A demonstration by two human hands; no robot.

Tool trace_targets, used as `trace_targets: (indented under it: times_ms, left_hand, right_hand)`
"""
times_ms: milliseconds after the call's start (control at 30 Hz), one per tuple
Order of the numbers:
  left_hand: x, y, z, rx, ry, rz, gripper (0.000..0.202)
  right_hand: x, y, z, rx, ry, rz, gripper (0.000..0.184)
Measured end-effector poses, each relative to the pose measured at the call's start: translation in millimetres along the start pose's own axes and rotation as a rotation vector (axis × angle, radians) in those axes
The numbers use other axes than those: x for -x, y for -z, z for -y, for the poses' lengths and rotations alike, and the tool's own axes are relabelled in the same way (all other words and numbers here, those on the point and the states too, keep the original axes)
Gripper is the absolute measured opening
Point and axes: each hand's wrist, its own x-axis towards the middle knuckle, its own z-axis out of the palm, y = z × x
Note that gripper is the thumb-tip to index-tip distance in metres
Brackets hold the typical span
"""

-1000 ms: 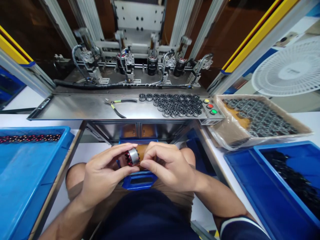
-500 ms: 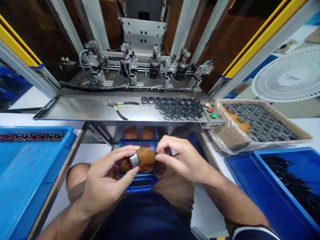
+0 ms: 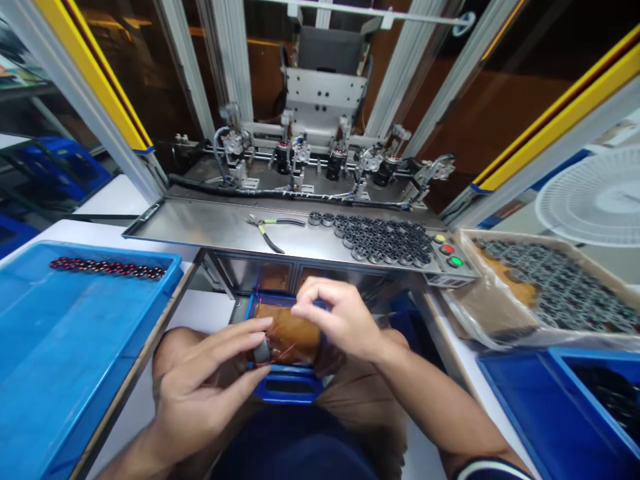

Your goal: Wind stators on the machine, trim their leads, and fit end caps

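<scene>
Grey metal marks the ring [image 3: 261, 353] over the left side of the blue bin [image 3: 300, 399], spanned by your left hand's [image 3: 193, 400] thumb and fingers. Your right hand [image 3: 345, 320], beside the ring 1 second ago, is now over the bin's far right, fingertips drawn together, any pinched wire untellable, leaving 1 hand holding.

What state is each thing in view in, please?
Left hand: closed loosely on the silver ring, between thumb and fingers
Silver ring: held
Right hand: thumb and forefinger pinched; anything between them unclear
Pliers: lying with handles spread
Cardboard box: open-topped, bearing grey parts
Fan: upright; too blurred to tell whether spinning
</scene>
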Motion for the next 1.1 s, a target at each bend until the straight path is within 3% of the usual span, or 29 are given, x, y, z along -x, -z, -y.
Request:
trace_targets:
  times_ms: [100, 167, 267, 333, 533, 700, 833, 867, 967, 1100]
  left_hand:
    - [6, 6.3, 5, 0.139, 0.175, -0.146, 0.050]
    - [6, 7.9, 6, 0.166, 0.224, -0.199, 0.049]
    - [4, 10.0, 5, 0.177, 0.221, -0.257, 0.043]
    - [1, 12.3, 4, 0.215, 0.214, -0.301, 0.042]
    - [-3, 19.1, 7, 0.355, 0.361, -0.334, 0.034]
    - [-10, 12.9, 7, 0.448, 0.380, -0.378, 0.020]
    - [-17, 7.3, 2, 0.475, 0.415, -0.437, 0.014]
    - [-19, 6.8, 1, 0.478, 0.426, -0.443, 0.013]
    - [-23, 6.0, -1, 0.499, 0.468, -0.431, 0.013]
    - [-28, 0.7, -4, 0.577, 0.497, -0.337, 0.021]
  right_hand:
    - [-56, 0, -25, 0.140, 0.055, -0.065, 0.022]
    - [-96, -2, -46, 0.417, 0.148, -0.115, 0.041]
    - [-139, -10, -76, 0.852, 0.052, 0.067, 0.077]
    - [-152, -14, -88, 0.961, -0.025, 0.167, 0.084]
    - [-150, -10, -94, 0.938, -0.039, 0.254, 0.055]
    - [-147, 6, -85, 0.839, -0.023, 0.242, 0.029]
    - [-114, 18, -68, 0.621, -0.023, 0.176, 0.042]
    - [-96, 18, -63, 0.508, -0.027, 0.163, 0.046]
    - [-26, 8, -50, -0.112, -0.112, 0.163, 0.043]
    - [62, -24, -42, -0.215, -0.148, 0.127, 0.064]
